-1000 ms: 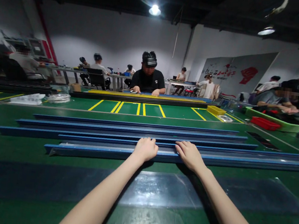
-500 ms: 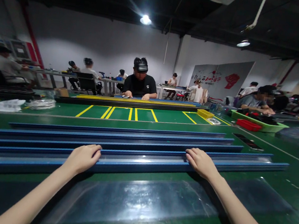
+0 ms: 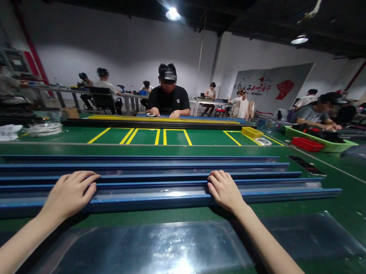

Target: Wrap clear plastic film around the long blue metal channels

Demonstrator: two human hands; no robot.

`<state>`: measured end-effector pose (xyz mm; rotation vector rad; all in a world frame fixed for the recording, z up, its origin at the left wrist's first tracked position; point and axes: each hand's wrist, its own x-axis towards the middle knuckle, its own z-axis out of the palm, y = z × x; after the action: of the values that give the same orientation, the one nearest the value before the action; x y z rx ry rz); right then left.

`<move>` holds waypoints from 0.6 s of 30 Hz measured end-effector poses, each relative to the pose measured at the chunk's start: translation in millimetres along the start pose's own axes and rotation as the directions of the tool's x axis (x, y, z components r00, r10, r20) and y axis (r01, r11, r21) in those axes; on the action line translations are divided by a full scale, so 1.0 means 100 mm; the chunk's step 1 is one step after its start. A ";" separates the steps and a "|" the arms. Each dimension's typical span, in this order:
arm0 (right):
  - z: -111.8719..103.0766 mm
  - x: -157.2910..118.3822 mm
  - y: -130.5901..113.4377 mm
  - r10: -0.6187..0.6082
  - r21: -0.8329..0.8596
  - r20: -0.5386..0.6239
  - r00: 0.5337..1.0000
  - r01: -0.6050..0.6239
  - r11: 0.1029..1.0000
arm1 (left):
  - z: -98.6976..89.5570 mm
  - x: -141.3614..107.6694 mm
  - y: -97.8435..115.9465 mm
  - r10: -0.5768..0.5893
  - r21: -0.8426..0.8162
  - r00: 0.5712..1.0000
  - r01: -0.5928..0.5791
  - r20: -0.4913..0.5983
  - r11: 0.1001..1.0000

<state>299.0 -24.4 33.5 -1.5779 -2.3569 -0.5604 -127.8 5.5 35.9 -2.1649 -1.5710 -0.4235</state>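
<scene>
Several long blue channel strips lie side by side across the green table. Over the nearest blue strip (image 3: 161,197), my left hand (image 3: 71,192) rests at the left with its fingers curled over the far edge and its thumb on the near side. My right hand (image 3: 225,189) grips the same strip right of the middle, fingers bent over it; the fingertips are partly hidden. In front of the strip a clear plastic sheet (image 3: 162,246) lies flat under my forearms.
Beyond the strips are a phone (image 3: 306,166), a red tray (image 3: 307,145), a green basket (image 3: 345,148), a yellow box (image 3: 251,132) and yellow tape lines. A person (image 3: 170,97) sits across the table, with yellow and black strips before them.
Both my hands have moved left along with the nearest strip, whose right end now lies further left. The fingers of my left hand are a little more spread.
</scene>
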 end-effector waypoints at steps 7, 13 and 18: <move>0.18 0.13 0.12 0.073 0.158 -0.011 0.997 -0.070 0.985 | 0.07 0.11 -0.04 -0.046 -0.076 0.999 0.048 0.029 0.996; 0.25 0.19 0.14 0.110 0.168 -0.010 0.994 -0.107 0.980 | 0.15 0.20 -0.08 -0.046 -0.068 0.996 0.051 0.071 0.996; 0.28 0.25 0.15 0.125 0.147 -0.006 0.992 -0.123 0.981 | 0.19 0.24 -0.12 -0.043 -0.066 0.998 0.046 0.046 0.997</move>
<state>303.0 13.5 21.4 -1.6329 -2.2141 -0.3621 -131.5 37.8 32.5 -2.2069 -1.6535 -0.4510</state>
